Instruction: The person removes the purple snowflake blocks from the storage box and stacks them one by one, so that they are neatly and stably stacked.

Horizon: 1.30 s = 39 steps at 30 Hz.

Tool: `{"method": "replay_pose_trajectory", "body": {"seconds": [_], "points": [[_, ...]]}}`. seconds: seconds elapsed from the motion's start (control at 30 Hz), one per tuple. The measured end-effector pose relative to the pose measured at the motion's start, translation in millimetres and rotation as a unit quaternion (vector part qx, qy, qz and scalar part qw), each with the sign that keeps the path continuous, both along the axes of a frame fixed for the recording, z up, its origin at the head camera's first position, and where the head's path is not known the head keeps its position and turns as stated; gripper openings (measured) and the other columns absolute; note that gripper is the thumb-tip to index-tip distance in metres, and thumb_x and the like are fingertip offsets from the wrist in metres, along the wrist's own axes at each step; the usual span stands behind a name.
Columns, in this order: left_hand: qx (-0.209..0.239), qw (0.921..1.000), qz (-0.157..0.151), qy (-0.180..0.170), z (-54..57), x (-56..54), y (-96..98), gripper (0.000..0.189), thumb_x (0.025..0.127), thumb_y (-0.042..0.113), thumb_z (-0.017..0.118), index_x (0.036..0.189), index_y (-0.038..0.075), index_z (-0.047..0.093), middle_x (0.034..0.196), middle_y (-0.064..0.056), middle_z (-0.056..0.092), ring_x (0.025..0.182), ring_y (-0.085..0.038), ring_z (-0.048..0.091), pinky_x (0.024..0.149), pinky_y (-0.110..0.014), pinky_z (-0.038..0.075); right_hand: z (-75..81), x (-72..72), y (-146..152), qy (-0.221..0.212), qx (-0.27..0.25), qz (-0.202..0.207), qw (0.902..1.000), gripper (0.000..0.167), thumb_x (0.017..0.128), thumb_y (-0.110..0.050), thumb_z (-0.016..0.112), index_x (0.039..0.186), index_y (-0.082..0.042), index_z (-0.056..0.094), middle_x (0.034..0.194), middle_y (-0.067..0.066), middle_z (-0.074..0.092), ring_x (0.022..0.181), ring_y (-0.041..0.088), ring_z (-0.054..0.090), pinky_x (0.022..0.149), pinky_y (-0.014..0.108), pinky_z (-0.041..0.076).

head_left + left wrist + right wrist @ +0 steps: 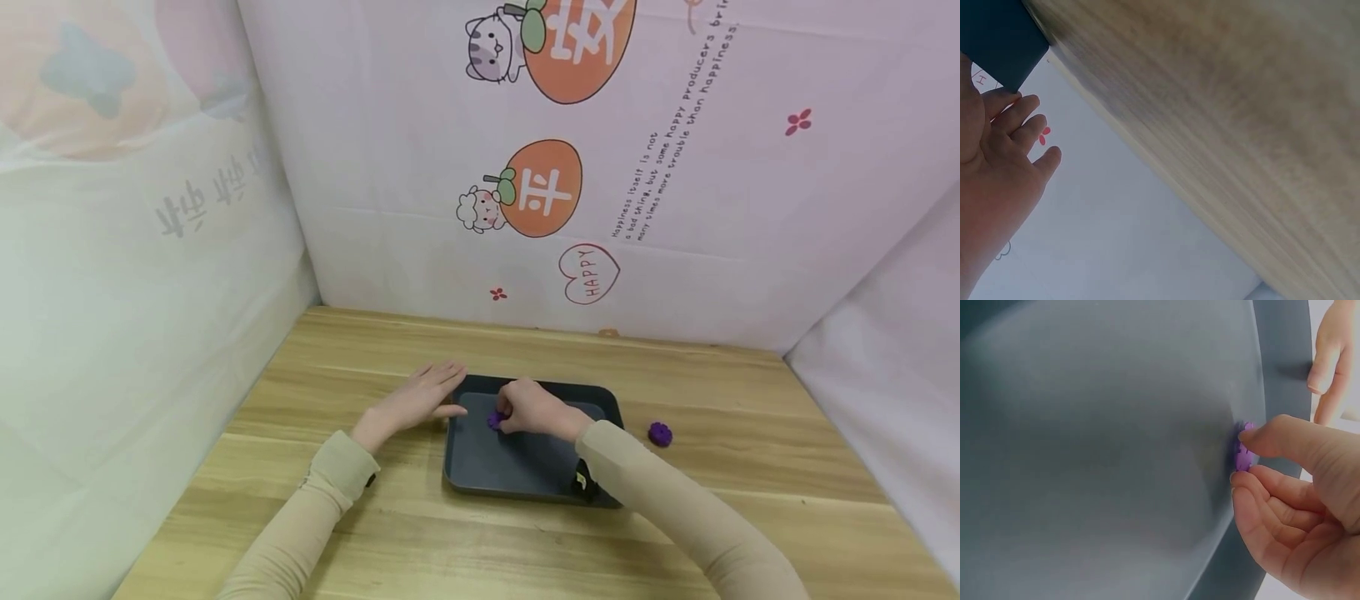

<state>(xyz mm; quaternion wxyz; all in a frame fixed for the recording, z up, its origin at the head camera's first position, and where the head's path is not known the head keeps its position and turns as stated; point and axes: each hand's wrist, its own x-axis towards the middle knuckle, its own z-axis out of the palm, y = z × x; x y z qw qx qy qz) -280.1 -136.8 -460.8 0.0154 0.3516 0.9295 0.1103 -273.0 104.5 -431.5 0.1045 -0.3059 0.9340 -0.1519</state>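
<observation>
A dark grey rectangular tray (480, 467) lies on the wooden table. Over its left part, my right hand (536, 410) pinches a small purple flower-shaped piece (493, 420) between thumb and fingers. The right wrist view shows this purple piece (1245, 457) edge-on, close over the tray floor near the tray's side wall. At the tray's left rim is my left hand (416, 400), fingers extended and the thumb reaching over the edge. In the left wrist view, fingertips of the left hand (1007, 150) are right at the tray's corner (1004, 37).
A second purple flower-shaped piece (661, 434) lies on the table (750, 467), just right of the tray. Behind the table hangs a printed white cloth (405, 167), with more cloth along the left and right sides. Something black (583, 482) sits by the right cuff, over the tray's front edge.
</observation>
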Motion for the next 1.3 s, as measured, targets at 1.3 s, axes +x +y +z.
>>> {"method": "replay_pose_trajectory", "body": {"seconds": [1.3], "points": [[-0.005,0.9999,-0.005,-0.011,6.7,3.4,0.8,0.076,0.100,0.050,0.050,0.156,0.003,0.028,0.164,-0.016,0.026,0.154,-0.032,0.023,0.128,-0.052,0.018,22.9,10.4,115.1,0.050,-0.054,-0.065,0.9952,0.019,0.075,-0.006,0.081,0.085,0.004,0.070,0.081,0.014,0.073,0.072,0.017,0.069,0.065,0.030,0.062]]}}
